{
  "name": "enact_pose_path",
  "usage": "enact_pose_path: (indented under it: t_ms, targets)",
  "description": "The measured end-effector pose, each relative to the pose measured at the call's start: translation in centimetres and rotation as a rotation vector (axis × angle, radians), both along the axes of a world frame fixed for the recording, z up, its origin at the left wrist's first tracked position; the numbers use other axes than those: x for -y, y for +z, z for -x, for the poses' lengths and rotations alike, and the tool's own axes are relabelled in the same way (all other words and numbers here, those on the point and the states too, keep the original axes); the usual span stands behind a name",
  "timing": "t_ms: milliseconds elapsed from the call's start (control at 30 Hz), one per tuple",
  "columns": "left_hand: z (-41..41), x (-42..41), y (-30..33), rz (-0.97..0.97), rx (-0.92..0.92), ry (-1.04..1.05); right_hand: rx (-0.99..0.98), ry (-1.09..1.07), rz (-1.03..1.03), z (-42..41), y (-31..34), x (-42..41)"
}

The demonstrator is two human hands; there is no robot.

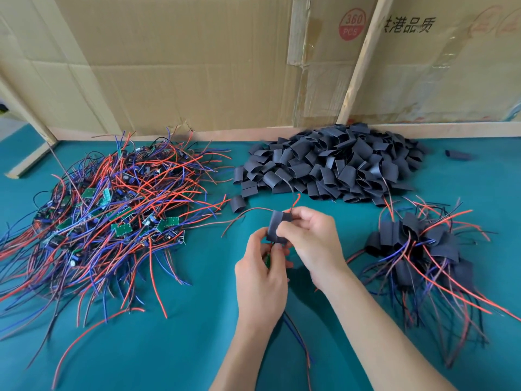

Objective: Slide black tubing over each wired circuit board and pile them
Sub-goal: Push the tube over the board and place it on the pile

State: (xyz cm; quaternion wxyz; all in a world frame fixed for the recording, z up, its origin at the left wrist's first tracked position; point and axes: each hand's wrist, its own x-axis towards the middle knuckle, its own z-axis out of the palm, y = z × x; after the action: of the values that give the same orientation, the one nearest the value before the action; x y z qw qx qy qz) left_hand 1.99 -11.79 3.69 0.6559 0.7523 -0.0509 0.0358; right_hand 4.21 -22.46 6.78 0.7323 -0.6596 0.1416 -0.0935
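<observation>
**Tubing held over a wired board at the middle of the bench**

A piece of black tubing (277, 227) is pinched between the thumb and curled fingers of the right hand (310, 244). Just below it, a small green circuit board (267, 259) is gripped by the curled fingers of the left hand (260, 275), mostly hidden behind them. Red leads are seen rising from the tubing's top; dark and blue leads trail down below the left wrist. Right of the hands, a pile of sleeved boards (417, 249) is laid with wires fanning outward. Beyond the hands, a heap of loose tubing pieces (332, 162) is stacked against a cardboard wall (174, 66). Left of the hands, a tangle of bare wired boards (112, 215) is spread over the teal bench (174, 348).
</observation>
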Motion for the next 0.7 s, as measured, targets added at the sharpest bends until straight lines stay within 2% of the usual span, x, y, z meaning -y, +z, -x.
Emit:
enact_pose_path:
  t_ms: [100,300,467,700]
  targets:
    - [0.2,-0.1,0.0,0.022,-0.028,-0.042,0.027,-0.099,0.031,-0.3,0.1,0.8]
    - [0.0,0.2,-0.4,-0.051,0.01,-0.082,0.031,-0.245,-0.108,-0.8,0.0,2.5]
    - [-0.3,0.0,-0.9,-0.043,0.002,-0.009,0.032,-0.125,0.108,-0.6,-0.2,2.0]
    - [-0.4,0.2,-1.2,-0.06,0.004,-0.002,-0.016,-0.031,0.071,-0.6,-0.1,1.7]
